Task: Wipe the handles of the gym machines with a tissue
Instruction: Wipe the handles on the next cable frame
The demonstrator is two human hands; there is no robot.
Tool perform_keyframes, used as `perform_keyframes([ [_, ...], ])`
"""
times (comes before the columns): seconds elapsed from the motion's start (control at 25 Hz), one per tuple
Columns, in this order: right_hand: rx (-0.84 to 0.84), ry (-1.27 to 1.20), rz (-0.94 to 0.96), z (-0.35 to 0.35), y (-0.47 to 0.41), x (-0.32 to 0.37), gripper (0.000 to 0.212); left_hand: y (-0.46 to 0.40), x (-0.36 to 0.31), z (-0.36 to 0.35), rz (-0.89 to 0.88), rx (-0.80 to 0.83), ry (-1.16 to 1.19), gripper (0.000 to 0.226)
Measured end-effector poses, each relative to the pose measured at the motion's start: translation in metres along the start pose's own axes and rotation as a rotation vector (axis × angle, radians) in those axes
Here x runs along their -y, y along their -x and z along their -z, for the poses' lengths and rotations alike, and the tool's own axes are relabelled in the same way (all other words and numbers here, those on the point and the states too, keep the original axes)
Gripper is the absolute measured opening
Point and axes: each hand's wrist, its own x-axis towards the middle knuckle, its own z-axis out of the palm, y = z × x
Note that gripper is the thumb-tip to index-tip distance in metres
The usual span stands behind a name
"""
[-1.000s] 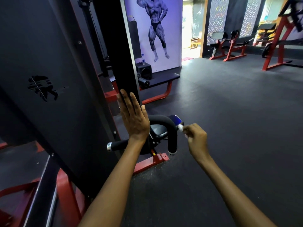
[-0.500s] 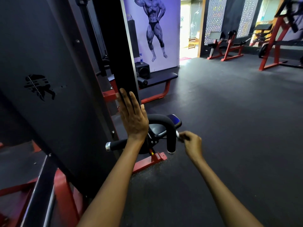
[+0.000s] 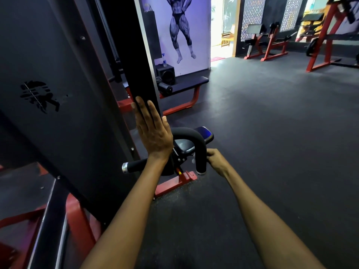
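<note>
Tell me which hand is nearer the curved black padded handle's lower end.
Right. The right hand grips the curved black padded handle just above that end; the left hand rests flat on the black machine panel.

Two bare arms are seen, reaching up from the bottom of the frame. No sleeves are worn. The left hand and right hand are bare too.

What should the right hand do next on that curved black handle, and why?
Probably slide down toward the handle's lower end. The right hand is closed around the downward part with the tissue against it, and foam below is not yet covered. The left hand lies flat on the upright.
</note>
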Motion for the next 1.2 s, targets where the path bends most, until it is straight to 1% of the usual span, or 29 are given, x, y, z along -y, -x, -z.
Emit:
perform_keyframes([
  [0.08,0.063,0.134,-0.092,-0.001,0.007,-0.027,0.038,-0.001,0.000,0.003,-0.014,-0.006,-0.002,0.081],
  [0.12,0.087,0.285,-0.145,0.001,0.013,-0.037,0.041,0.000,0.000,0.004,-0.024,-0.011,-0.001,0.080],
  [0.16,0.051,0.411,-0.156,0.002,0.019,-0.046,0.041,0.002,0.000,0.005,-0.038,-0.015,0.008,0.079],
  [0.2,-0.099,0.412,-0.122,0.001,0.025,-0.046,0.037,0.003,0.001,0.004,-0.048,-0.019,0.017,0.079],
  [0.24,-0.312,0.287,-0.042,-0.001,0.032,-0.036,0.032,0.004,0.002,0.003,-0.043,-0.019,0.019,0.079],
  [0.28,-0.551,0.157,0.090,-0.003,0.037,-0.015,0.024,0.003,0.003,0.002,-0.027,-0.012,0.014,0.079],
  [0.32,-0.721,0.091,0.254,-0.007,0.038,0.010,0.018,0.001,0.002,0.002,-0.011,-0.001,0.013,0.079],
  [0.36,-0.778,0.126,0.414,-0.011,0.037,0.036,0.014,0.000,0.001,0.003,-0.007,0.004,0.011,0.077],
  [0.4,-0.752,0.197,0.596,-0.015,0.037,0.058,0.012,-0.002,-0.001,0.004,-0.009,0.008,0.011,0.076],
  [0.44,-0.728,0.320,0.727,-0.022,0.038,0.067,0.012,0.000,-0.002,0.006,-0.007,0.018,0.016,0.074],
  [0.48,-0.706,0.429,0.811,-0.029,0.042,0.068,0.012,0.001,-0.001,0.005,-0.010,0.018,0.020,0.073],
  [0.52,-0.680,0.505,0.833,-0.031,0.046,0.057,0.013,0.002,0.000,0.004,-0.017,0.011,0.018,0.073],
  [0.56,-0.657,0.569,0.783,-0.030,0.051,0.039,0.015,0.002,0.001,0.003,-0.016,0.008,0.007,0.073],
  [0.64,-0.506,0.580,0.547,-0.028,0.069,0.011,0.021,0.001,0.001,0.002,0.000,0.014,0.003,0.071],
  [0.68,-0.490,0.610,0.527,-0.029,0.073,0.004,0.026,0.001,0.000,0.001,0.009,0.015,0.005,0.070],
  [0.72,-0.495,0.636,0.559,-0.032,0.073,0.003,0.030,0.001,-0.001,0.000,0.015,0.013,0.010,0.068],
  [0.84,-0.585,0.624,0.686,-0.041,0.054,0.034,0.024,0.001,0.000,-0.001,0.019,0.001,-0.016,0.068],
  [0.92,-0.573,0.699,0.702,-0.044,0.048,0.040,0.025,0.002,-0.001,0.000,0.024,0.009,-0.004,0.069],
  [0.96,-0.525,0.725,0.680,-0.045,0.048,0.028,0.027,0.003,-0.001,-0.001,0.021,0.007,-0.002,0.069],
  [1.08,-0.331,0.729,0.513,-0.034,0.061,-0.025,0.026,0.000,0.000,-0.005,0.022,0.001,-0.026,0.069],
  [1.12,-0.329,0.734,0.488,-0.029,0.067,-0.036,0.027,-0.001,0.000,-0.006,0.024,0.000,-0.024,0.070],
  [1.16,-0.355,0.682,0.452,-0.025,0.070,-0.047,0.028,0.000,0.000,-0.006,0.026,-0.002,-0.019,0.071],
  [1.2,-0.446,0.589,0.403,-0.020,0.071,-0.047,0.026,0.001,0.001,-0.007,0.023,-0.007,-0.012,0.071],
])
